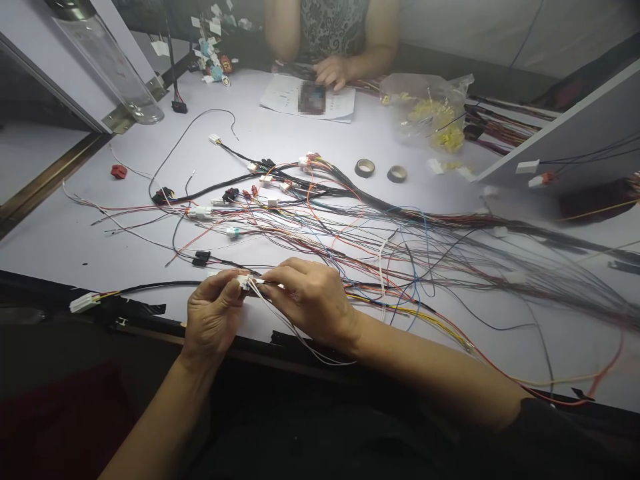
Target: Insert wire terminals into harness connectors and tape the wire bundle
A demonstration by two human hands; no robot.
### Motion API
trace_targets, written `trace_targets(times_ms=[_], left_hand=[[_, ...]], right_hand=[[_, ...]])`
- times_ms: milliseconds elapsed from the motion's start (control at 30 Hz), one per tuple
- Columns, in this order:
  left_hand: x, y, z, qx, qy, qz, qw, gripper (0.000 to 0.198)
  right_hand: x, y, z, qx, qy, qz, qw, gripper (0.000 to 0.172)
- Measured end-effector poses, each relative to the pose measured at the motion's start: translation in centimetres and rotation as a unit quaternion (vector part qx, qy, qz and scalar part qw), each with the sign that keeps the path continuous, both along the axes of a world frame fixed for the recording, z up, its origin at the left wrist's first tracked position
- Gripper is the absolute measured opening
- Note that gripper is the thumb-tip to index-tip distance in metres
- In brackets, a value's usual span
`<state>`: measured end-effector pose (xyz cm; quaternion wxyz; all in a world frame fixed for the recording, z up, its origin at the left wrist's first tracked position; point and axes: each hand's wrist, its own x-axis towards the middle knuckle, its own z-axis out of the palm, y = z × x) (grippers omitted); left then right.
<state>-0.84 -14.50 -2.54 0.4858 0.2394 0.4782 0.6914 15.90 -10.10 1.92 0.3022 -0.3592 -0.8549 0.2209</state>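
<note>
My left hand (215, 313) pinches a small white connector (245, 282) between thumb and fingers at the table's near edge. From the right, my right hand (313, 297) is closed at the connector's other side, its fingertips pinching a thin wire there. White wires (285, 320) leave the connector and loop down below my right hand. Behind both hands spreads a wiring harness (380, 203) of many thin coloured wires and black-sleeved branches. Close to my left hand lie a black connector (201, 259) and a white connector (85, 303) on a black cable.
Across the table a person's hand (333, 71) rests by printed sheets (280, 97). A bag of yellow parts (425, 113), two tape rolls (365, 168) and a red connector (119, 172) lie on the table. A clear bottle (115, 67) stands at left, a white panel (565, 127) at right.
</note>
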Motion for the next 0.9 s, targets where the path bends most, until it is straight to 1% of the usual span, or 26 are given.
trace_targets(times_ms=[133, 267, 467, 633, 700, 800, 900], left_hand=[[0.0, 0.0, 0.0, 0.002, 0.003, -0.005, 1.000, 0.025], [0.0, -0.1, 0.0, 0.007, -0.003, -0.002, 1.000, 0.026], [-0.1, -0.2, -0.2, 0.023, 0.003, -0.011, 1.000, 0.022], [-0.1, -0.3, -0.4, 0.030, 0.030, -0.010, 0.999, 0.020], [-0.2, -0.3, -0.4, 0.026, 0.030, -0.008, 0.999, 0.021], [-0.2, -0.4, -0.4, 0.017, 0.020, 0.003, 1.000, 0.023], [-0.2, -0.3, -0.4, 0.007, 0.025, 0.009, 1.000, 0.023]], right_hand=[[-0.5, -0.1, -0.1, 0.029, -0.020, 0.012, 0.999, 0.028], [-1.4, -0.3, -0.6, 0.043, -0.027, 0.012, 0.999, 0.028], [-1.1, -0.3, -0.6, 0.026, 0.008, 0.008, 1.000, 0.025], [-1.3, -0.3, -0.3, 0.034, -0.028, 0.018, 0.999, 0.027], [-1.8, -0.4, -0.4, 0.045, -0.041, 0.024, 0.998, 0.027], [-2.2, -0.4, -0.9, 0.053, -0.040, 0.015, 0.998, 0.026], [-1.7, -0.2, -1.1, 0.032, -0.010, 0.008, 0.999, 0.024]])
